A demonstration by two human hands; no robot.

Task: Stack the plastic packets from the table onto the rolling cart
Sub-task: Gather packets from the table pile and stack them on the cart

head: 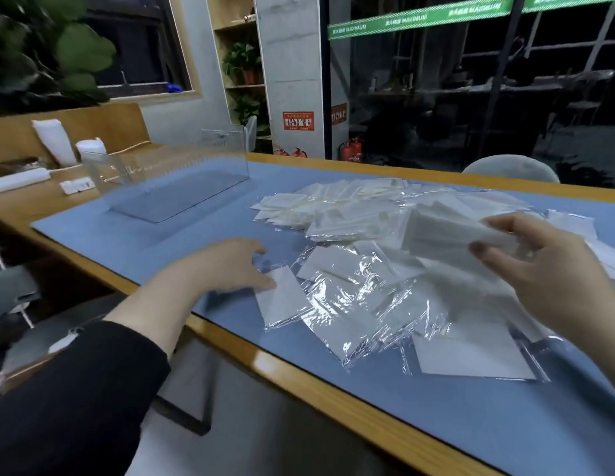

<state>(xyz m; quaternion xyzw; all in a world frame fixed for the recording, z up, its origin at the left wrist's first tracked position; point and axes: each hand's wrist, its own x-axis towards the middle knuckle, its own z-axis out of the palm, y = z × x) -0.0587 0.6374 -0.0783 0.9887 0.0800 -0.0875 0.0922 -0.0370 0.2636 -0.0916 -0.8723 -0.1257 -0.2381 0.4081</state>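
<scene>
right fingers [495, 250]: pinching a small bundle [450, 231] of packets, thumb on the near face, other fingers curled over the far edge; bundle lifted clear of the pile
right hand [539, 262]: raised over the right side of the pile, palm turned toward us, wrist running off the right edge
left fingers [265, 281]: loosely spread, tips resting on the corner of a near packet [282, 300]; we see no pinch or curl round it
left hand [230, 266]: palm down and low over the blue mat [127, 242], forearm coming in from lower left in a black sleeve [76, 389]
packets: one wide loose pile [385, 269] lying on the tabletop [299, 369], overlapping at all angles, clear film glaring; far part of the pile is blurred
cart: we can't find it in view, so nothing shows as stacked there
progress: we judge it early; bulk of the pile is on the tabletop, only the right-hand bundle is gathered
left to do: collect the rest, square it up, carry to the cart
other: clear acrylic tray [182, 187] stands on the mat, well apart from the pile, to its left
</scene>
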